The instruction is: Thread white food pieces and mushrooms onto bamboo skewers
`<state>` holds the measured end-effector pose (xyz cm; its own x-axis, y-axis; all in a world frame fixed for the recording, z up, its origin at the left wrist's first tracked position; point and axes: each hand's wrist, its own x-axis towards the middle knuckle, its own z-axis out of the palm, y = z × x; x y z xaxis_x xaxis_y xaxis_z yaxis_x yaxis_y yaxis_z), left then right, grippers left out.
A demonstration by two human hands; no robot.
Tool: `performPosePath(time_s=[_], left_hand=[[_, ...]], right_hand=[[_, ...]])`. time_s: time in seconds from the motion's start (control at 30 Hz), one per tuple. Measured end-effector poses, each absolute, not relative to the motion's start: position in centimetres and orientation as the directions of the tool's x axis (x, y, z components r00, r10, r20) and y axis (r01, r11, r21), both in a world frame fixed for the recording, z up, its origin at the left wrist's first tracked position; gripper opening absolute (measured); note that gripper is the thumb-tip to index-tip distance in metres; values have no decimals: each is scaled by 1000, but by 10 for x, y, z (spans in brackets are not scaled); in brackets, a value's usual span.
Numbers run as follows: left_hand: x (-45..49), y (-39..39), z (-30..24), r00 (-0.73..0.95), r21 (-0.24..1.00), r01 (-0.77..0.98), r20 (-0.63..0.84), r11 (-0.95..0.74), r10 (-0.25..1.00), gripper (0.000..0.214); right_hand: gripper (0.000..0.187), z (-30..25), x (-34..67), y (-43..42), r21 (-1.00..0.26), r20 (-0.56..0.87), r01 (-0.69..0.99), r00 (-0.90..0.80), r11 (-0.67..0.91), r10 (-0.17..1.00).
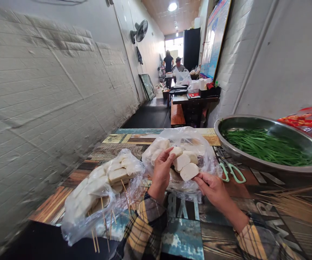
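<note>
Over an open clear plastic bag (pixel 199 135) of white slices, my left hand (pixel 162 171) pinches the upper end of a short row of white bun slices (pixel 182 162). At the row's lower right end, the fingers of my right hand (pixel 212 189) are closed at the edge of the last slice (pixel 189 172). I cannot tell whether a stick runs through the row. To the left lies a second plastic bag (pixel 74 213) packed with stacked white bun slices (pixel 99 184). Thin wooden skewers (pixel 104 216) stick out of its near side.
Green-handled scissors (pixel 235 172) lie by a large steel bowl (pixel 269 164) of cut green leaves (pixel 266 146). Loose skewers (pixel 296 202) spread at the right. Behind are a red package (pixel 302 115), another table (pixel 183 98), a bench (pixel 177 115) and two people (pixel 168 61).
</note>
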<state>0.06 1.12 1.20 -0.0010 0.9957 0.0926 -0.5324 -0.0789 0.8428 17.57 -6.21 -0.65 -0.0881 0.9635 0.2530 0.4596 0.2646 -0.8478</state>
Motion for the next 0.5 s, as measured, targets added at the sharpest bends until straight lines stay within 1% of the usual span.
performPosePath(time_s=[0.17,0.3,0.5], left_hand=[[2,11,10,-5,862,-499,101,-90,995,38],[3,11,8,11,865,-492,119,-98,993,35],[6,10,7,13,861,-501,100,-80,995,34]], right_hand=[[37,-4,171,-62,-807,324,498,-77,318,943],[35,-5,170,-62,-795,333,516,-68,319,940],[39,-12,169,-61,-785,347,537,-31,308,937]])
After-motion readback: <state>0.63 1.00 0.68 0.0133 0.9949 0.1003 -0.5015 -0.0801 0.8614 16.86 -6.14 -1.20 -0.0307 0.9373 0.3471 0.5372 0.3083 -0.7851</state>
